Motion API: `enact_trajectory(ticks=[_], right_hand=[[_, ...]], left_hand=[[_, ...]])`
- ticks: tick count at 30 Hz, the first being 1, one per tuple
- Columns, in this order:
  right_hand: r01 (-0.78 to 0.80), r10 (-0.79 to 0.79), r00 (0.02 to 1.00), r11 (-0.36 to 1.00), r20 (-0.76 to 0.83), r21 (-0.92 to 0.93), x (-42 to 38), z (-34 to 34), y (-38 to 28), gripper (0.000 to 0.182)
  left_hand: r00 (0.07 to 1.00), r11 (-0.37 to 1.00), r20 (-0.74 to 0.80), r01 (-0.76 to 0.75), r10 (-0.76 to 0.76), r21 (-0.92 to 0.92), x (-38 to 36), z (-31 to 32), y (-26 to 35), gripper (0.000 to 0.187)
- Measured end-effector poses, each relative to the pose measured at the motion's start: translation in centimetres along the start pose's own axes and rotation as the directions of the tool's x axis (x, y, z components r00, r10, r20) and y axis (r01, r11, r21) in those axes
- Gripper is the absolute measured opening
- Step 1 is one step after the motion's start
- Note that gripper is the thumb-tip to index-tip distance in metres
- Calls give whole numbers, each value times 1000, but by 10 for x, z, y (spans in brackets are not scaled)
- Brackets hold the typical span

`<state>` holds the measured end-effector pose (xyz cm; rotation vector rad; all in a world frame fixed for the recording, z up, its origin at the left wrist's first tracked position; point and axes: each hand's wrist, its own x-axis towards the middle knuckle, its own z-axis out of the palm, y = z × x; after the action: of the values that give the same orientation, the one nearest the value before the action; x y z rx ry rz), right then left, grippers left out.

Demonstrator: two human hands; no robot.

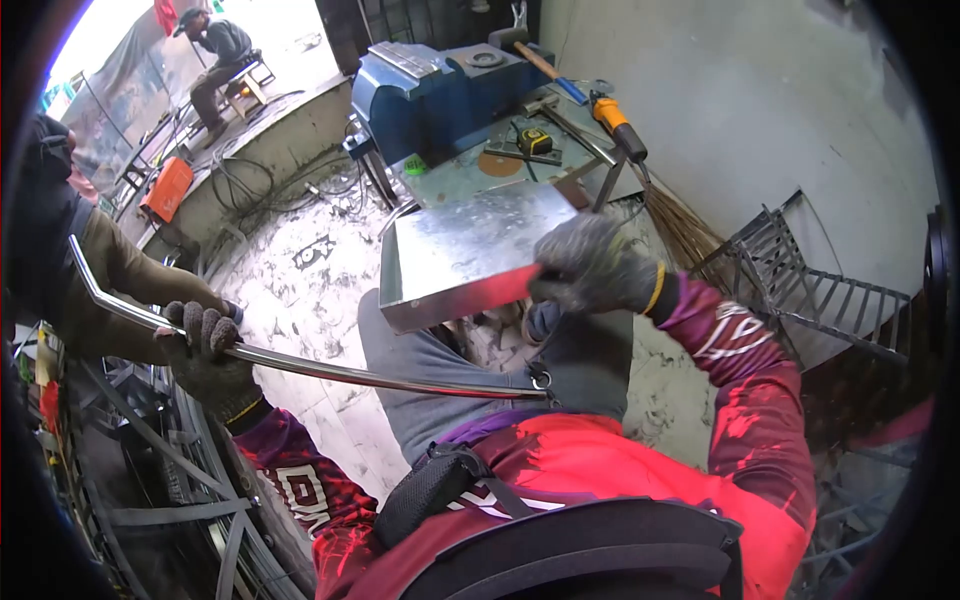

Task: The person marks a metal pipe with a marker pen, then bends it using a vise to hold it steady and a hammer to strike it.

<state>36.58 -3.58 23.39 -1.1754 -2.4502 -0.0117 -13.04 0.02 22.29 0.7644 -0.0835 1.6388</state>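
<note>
A shiny bent metal tube (370, 381) runs from the left side across my lap, its far end angled upward. My left hand (208, 360), in a dark knit glove, is closed round it near the bend. In front of me a shallow sheet-metal tray (482, 238) is tilted above my knees, its front wall reflecting red. My right hand (597, 265), gloved as well and slightly blurred, is closed at the tray's right front corner. The fingertips on the tray are partly hidden.
A bench beyond the tray carries a blue vise (425, 105), a tape measure (534, 141), a hammer (550, 70) and an angle grinder (618, 125). A slatted metal frame (815, 290) leans right. One person (110, 270) stands close at left; another (225, 60) sits farther back.
</note>
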Motion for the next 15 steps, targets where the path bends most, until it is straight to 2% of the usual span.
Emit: enact_trajectory(ticks=[2,4,6,7,11,15], right_hand=[[44,-44,999,999,-32,4,-2,40,14,23],[85,-84,995,996,-53,17,1,70,23,23],[-20,16,996,999,92,37,-1,94,31,27],[3,-3,1000,1000,11,23,-6,106,32,27],[6,-4,998,1000,-55,25,-15,126,42,23],[38,-39,988,999,-150,-11,-7,132,65,20]], left_hand=[[1000,1000,22,18,-18,0,-3,-3,0,29],[1000,1000,-29,6,-5,13,-6,-3,4,30],[996,998,-85,-7,12,69,-10,-8,6,30],[995,998,-96,-5,11,70,-11,-10,6,30],[984,1000,-179,1,2,17,-11,-21,-1,27],[987,999,-155,49,-49,1,3,-38,-12,27]])
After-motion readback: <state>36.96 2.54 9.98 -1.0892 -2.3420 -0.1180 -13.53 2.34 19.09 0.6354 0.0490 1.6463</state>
